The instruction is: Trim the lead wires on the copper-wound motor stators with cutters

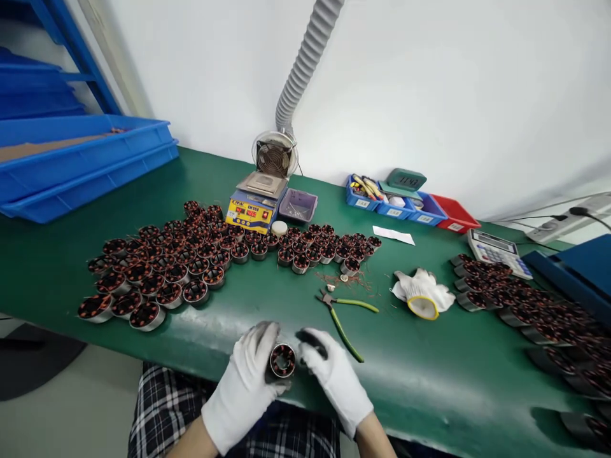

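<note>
Both my hands wear white gloves and meet at the near edge of the green table [429, 375]. My left hand [245, 385] is closed round a small round motor stator [282, 360] with copper windings, its open face turned toward me. My right hand [334, 378] is closed beside it, fingers pinched on a small dark object I cannot make out, touching or nearly touching the stator. Green-handled pliers [346, 318] lie on the table just beyond my right hand.
Many stators [172, 267] crowd the table's left and middle, and more stators [529, 305] lie at the right. A solder pot [255, 203], fan [274, 156], hose, parts bins [405, 203], calculator [496, 251], spare glove [422, 292] and wire scraps [348, 280] sit behind. Blue trays [81, 159] stand left.
</note>
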A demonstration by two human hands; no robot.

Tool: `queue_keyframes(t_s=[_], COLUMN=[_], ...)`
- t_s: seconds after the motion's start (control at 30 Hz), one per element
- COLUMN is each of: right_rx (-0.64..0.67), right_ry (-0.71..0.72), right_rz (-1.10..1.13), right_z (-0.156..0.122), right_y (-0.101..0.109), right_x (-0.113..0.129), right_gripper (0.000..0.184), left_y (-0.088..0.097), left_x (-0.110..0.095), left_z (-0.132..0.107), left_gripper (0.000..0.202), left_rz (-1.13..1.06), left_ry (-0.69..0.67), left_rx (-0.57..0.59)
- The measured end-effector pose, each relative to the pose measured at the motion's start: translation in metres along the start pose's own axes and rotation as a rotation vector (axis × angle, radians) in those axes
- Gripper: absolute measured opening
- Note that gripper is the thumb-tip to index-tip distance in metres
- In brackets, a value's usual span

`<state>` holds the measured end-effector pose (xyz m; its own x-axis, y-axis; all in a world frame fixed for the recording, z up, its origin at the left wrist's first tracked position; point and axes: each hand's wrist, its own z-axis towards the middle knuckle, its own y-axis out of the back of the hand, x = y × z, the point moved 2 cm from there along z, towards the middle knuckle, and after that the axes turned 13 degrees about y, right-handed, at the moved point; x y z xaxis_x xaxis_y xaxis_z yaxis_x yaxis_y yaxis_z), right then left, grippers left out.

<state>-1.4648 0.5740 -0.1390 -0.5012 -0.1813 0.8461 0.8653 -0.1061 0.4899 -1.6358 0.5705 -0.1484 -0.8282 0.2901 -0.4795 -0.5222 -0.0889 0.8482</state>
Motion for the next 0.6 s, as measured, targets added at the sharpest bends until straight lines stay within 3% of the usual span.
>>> queue_keyframes(t_s=[0.03, 0.1, 0.17, 0.27, 0.43, 0.53, 0.6], right_rx=[0.080, 0.112, 0.017, -0.185, -0.494, -0.732, -0.756], right_ry=[-0.052, -0.092, -0.110, -0.183, -0.418, -0.412, -0.373], right_rz=[0.091, 0.206, 0.295, 0.473, 0.858, 0.952, 0.917], right_z=[-0.001, -0.002, -0.001, -0.002, -0.008, -0.012, -0.013], right_y=[-0.009, -0.023, -0.031, -0.030, 0.002, 0.027, 0.031], right_x=[0.007, 0.016, 0.018, 0.017, 0.020, 0.014, 0.008], right_gripper=[0.027, 0.020, 0.013, 0.010, 0.025, 0.031, 0.032], left_y=[-0.002, -0.005, -0.006, -0.006, -0.005, -0.001, 0.001], left_x=[0.002, 0.004, 0.005, 0.004, 0.000, -0.002, -0.003], left_z=[-0.001, 0.003, 0.010, 0.014, 0.011, 0.013, 0.015], left_gripper=[0.097, 0.104, 0.100, 0.091, 0.075, 0.068, 0.067], left_rz=[-0.027, -0.087, -0.134, -0.136, -0.121, -0.150, -0.155], left_ry=[0.004, -0.013, -0.034, -0.044, -0.108, -0.100, -0.066], left_rx=[0.018, 0.093, 0.144, 0.116, 0.062, 0.076, 0.106])
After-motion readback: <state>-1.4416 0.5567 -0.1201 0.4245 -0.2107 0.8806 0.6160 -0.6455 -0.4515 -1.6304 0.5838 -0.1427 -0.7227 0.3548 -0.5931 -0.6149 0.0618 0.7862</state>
